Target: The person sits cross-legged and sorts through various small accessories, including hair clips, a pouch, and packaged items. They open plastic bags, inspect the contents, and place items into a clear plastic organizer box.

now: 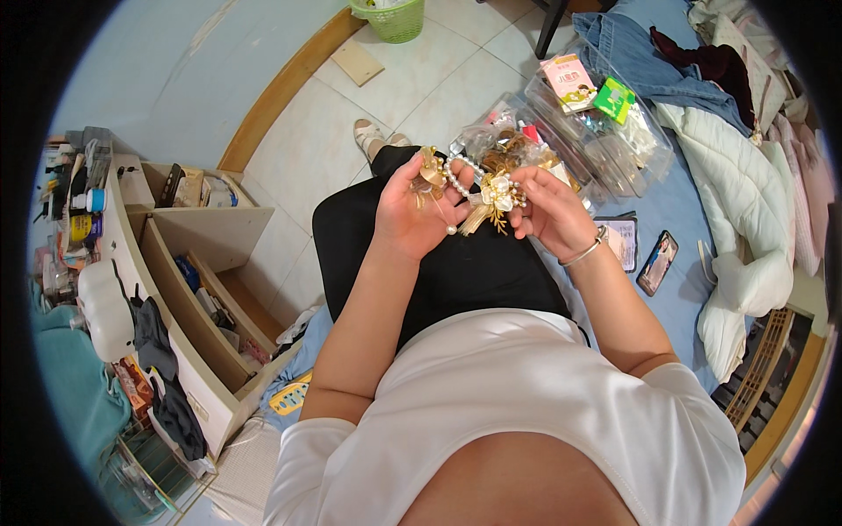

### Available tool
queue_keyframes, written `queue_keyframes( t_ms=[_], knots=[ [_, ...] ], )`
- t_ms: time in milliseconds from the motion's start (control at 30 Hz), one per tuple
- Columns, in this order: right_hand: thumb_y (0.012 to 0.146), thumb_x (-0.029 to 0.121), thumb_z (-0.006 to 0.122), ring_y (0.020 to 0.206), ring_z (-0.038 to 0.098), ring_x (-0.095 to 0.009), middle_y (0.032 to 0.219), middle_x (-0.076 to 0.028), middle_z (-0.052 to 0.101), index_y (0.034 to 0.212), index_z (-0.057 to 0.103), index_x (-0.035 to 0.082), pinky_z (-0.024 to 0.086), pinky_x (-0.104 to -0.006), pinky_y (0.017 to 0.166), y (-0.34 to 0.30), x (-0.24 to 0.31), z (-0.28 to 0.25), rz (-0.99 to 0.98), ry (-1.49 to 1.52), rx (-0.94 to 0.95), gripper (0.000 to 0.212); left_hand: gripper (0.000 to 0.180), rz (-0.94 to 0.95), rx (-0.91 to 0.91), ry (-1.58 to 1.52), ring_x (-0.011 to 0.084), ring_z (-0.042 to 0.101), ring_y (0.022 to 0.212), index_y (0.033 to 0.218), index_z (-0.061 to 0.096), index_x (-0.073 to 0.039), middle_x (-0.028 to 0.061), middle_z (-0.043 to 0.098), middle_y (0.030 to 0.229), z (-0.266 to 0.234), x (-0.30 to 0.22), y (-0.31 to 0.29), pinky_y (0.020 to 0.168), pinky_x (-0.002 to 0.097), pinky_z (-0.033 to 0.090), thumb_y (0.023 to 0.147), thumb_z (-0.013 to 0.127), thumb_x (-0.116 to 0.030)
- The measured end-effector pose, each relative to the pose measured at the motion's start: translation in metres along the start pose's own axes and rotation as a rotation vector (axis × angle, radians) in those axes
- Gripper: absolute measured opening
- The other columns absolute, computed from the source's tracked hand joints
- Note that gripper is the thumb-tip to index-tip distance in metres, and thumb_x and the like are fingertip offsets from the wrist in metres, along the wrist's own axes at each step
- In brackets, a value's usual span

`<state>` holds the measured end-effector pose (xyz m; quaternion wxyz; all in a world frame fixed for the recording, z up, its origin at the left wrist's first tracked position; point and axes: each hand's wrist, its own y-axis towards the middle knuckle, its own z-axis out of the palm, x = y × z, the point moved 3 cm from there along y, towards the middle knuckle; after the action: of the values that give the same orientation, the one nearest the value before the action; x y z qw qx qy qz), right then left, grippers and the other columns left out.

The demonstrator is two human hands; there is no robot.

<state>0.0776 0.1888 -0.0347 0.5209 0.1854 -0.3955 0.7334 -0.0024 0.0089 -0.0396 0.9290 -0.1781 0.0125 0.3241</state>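
Above my lap, my right hand (557, 210) pinches a white-flower ornament (498, 191) with pearls, gold leaves and a pale gold tassel-like part. My left hand (403, 217) is palm up, fingers curled round a gold ornament (429, 167), from which thin strands and a single pearl (451, 230) dangle. A string of white pearls (453, 175) loops between the hands; where its ends fasten is hidden. Just beyond my hands lies a heap of bagged trinkets (504, 145), gold and brown among them.
Clear plastic trays (649, 162) stand on the blue bed, with a pink box (568, 83) and a green packet (614, 100) on top. A phone (658, 263) and a dark-edged tablet (624, 238) lie to the right. Open drawers (197, 289) stand at the left.
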Motion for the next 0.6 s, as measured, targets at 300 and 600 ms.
queue_keyframes(
  t_ms=[300,600],
  knots=[
    [0.096,0.030,0.052,0.092,0.056,-0.010,0.103,-0.001,0.059,0.120,0.051,0.008,0.048,-0.0279,0.078,0.005,-0.002,0.000,-0.058,-0.285,-0.098,0.033,0.020,-0.015,0.044,0.199,0.0277,0.060,0.105,0.102,0.056,-0.007,0.0135,0.063,0.106,0.005,0.009,-0.001,0.092,0.0504,0.045,0.097,0.046,-0.023],
    [0.096,0.029,0.052,0.098,0.056,-0.011,0.109,-0.004,0.060,0.125,0.052,0.002,0.045,-0.0264,0.085,0.026,-0.002,0.005,-0.098,-0.388,0.032,0.040,0.034,-0.086,-0.021,0.446,0.0305,0.060,0.108,0.118,0.050,-0.001,0.0151,0.060,0.114,0.022,0.020,-0.006,0.093,0.0517,0.047,0.100,0.039,-0.028]
  ],
)
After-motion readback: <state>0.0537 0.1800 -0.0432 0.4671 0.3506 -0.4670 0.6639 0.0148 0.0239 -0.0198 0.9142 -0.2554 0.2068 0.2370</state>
